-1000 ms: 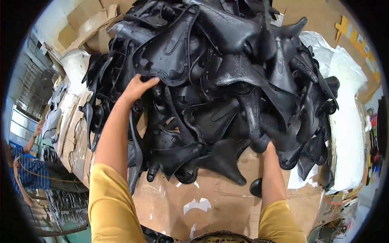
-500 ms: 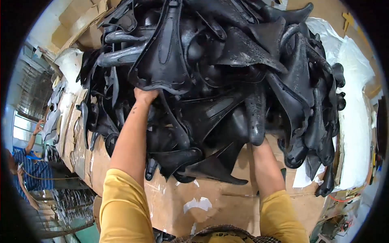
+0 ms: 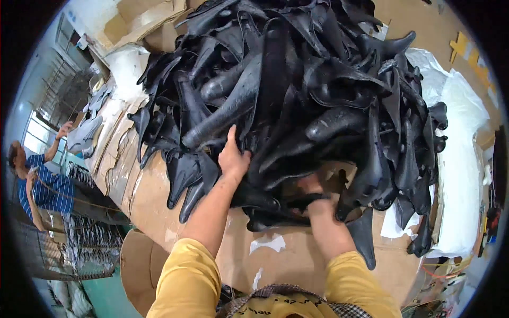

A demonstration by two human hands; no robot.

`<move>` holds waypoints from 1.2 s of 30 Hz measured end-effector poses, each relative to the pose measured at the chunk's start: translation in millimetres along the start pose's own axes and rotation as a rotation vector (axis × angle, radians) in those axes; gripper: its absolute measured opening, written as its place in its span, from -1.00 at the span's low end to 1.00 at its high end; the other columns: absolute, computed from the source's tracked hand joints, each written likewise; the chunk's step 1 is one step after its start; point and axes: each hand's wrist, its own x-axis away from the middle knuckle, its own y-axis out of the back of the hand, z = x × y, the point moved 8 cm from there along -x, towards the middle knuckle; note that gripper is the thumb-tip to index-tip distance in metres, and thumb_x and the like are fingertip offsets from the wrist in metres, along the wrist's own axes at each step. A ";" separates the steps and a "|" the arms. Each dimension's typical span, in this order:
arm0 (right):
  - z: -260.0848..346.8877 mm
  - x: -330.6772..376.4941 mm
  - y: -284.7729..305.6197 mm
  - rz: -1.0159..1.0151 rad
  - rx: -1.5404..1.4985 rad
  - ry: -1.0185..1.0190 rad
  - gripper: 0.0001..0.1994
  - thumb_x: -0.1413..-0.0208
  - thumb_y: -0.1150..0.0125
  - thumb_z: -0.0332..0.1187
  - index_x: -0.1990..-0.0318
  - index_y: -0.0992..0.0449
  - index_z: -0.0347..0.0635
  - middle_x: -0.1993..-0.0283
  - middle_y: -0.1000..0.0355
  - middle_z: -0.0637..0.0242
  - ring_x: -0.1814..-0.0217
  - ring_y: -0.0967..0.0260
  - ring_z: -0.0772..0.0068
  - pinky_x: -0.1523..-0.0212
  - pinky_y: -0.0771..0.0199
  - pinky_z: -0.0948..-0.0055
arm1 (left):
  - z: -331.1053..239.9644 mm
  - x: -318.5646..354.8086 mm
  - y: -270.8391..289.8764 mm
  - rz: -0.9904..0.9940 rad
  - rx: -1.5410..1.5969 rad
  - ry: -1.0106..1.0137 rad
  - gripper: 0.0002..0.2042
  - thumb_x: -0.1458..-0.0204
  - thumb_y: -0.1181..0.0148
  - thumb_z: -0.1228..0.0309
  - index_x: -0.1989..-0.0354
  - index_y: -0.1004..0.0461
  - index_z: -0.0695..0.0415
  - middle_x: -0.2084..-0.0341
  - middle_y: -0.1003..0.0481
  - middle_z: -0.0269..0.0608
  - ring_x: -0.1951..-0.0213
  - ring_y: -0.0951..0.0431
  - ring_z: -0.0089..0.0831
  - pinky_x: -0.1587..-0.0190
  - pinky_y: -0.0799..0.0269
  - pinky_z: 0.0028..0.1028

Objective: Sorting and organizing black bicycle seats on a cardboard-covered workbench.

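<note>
A heap of black bicycle saddle shells (image 3: pixel 228 106), each with a wide end and a narrow nose, covers the far half of the cardboard-topped table. My left hand (image 3: pixel 234 160) presses against the near face of the heap, index finger stretched up and thumb apart; its other fingers are partly hidden. Lower and to the right, my right hand (image 3: pixel 312 186) reaches into a gap under the shells, near the cardboard. It is dim and smeared, so its grip cannot be made out. One shell (image 3: pixel 363 238) hangs nose-down beside my right wrist.
White plastic-wrapped material (image 3: pixel 461 175) lines the table's right side. Torn cardboard (image 3: pixel 124 164) covers the left edge, with a round brown cardboard container (image 3: pixel 140 267) below it. A person in a striped shirt (image 3: pixel 47 183) stands at the left near grey pieces (image 3: pixel 85 135).
My left hand has come out from under a wide-ended shell and moved right and down. The shells in front have tipped away and shifted. My right hand has moved slightly left, into a gap.
</note>
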 end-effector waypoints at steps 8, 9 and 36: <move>-143.3 89.8 -160.0 0.102 0.903 -0.061 -0.42 0.03 -0.10 -0.26 -0.16 -0.10 -0.19 -0.20 -0.08 0.21 -0.22 -0.01 0.22 -0.20 0.03 0.23 | 107.6 115.2 101.5 -0.037 -0.365 -0.205 -0.42 0.17 -0.12 0.19 -0.07 -0.17 0.11 0.03 -0.25 0.12 -0.06 -0.20 -0.03 -0.11 -0.07 -0.27; -161.1 136.3 -205.3 -0.053 1.127 -0.432 -0.41 0.10 -0.16 -0.31 -0.13 -0.14 -0.23 -0.15 -0.14 0.18 -0.18 -0.08 0.22 -0.16 -0.07 0.22 | 155.5 151.2 127.5 0.082 -0.296 0.124 -0.47 0.17 -0.11 0.30 -0.05 -0.20 0.10 0.06 -0.28 0.09 -0.05 -0.22 -0.05 -0.08 -0.11 -0.31; 144.1 108.5 70.5 -0.639 0.647 0.221 -0.44 0.01 -0.08 0.01 -0.05 -0.21 -0.20 0.02 -0.25 0.29 -0.08 -0.16 0.44 -0.10 -0.10 0.39 | 229.0 34.8 154.3 0.278 0.740 0.340 -0.49 0.04 -0.12 0.16 -0.03 -0.26 0.22 0.25 -0.41 -0.31 0.24 -0.38 -0.55 0.21 -0.28 -0.60</move>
